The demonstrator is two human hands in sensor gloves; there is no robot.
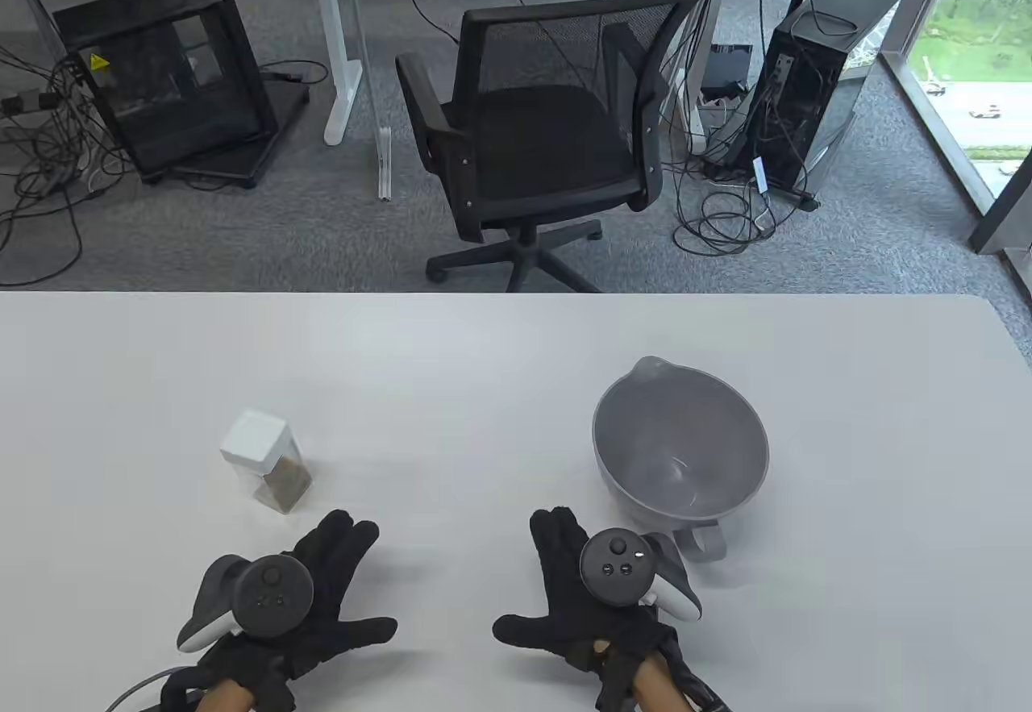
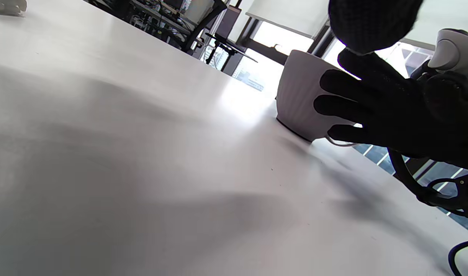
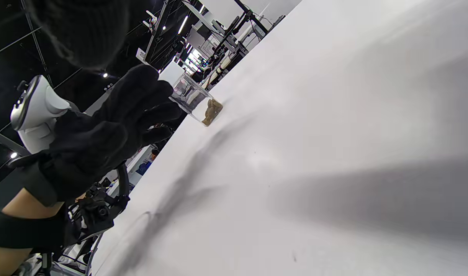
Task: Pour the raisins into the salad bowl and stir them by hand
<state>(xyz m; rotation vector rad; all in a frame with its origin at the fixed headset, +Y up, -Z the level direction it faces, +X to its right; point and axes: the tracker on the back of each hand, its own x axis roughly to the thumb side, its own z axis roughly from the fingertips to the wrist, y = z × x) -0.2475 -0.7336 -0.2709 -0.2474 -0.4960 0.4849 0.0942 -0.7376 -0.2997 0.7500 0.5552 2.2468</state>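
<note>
Two hands, left (image 1: 310, 583) and right (image 1: 576, 591), flat, holding nothing | raisin jar (image 1: 266, 460) (clear, square) | bowl (image 1: 680, 447) round, grey

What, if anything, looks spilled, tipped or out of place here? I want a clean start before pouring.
Nothing stands out. The raisin jar stands upright with its white lid on, the grey salad bowl sits upright and empty, and both hands hold nothing.

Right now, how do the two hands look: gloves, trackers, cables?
Both the left hand and the right hand wear black knit gloves. Each has a tracker on its back, with a dark grey round face with buttons and a white-and-grey handle. A dark cable leaves the left wrist. Bare forearms show below the cuffs.
</note>
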